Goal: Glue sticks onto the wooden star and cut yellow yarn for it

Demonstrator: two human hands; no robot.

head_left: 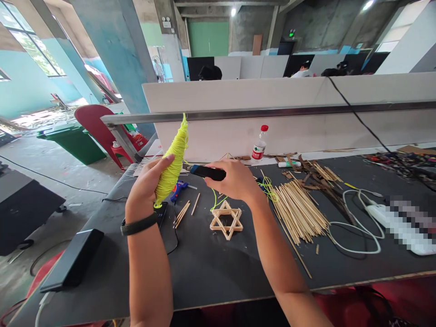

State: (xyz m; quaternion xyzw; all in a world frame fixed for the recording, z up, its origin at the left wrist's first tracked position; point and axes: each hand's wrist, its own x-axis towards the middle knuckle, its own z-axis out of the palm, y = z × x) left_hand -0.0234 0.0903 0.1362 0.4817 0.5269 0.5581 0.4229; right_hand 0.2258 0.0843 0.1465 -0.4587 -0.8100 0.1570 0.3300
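Neon yellow yarn (172,165), wound in a long bundle, is tilted above the table (204,277); the left hand (145,181) grips it, thumb pressed on its side. Fingers of the right hand (235,179) are closed around a dark tool (208,172), probably a cutter, but its tip is too small to be sure. Below this hand, a wooden star (236,221) lies on the table, with a yarn strand at its upper edge. Farther out are a blue glue gun (177,190) at left, a stick pile (299,211) at right and an upright red-capped bottle (259,149) behind.
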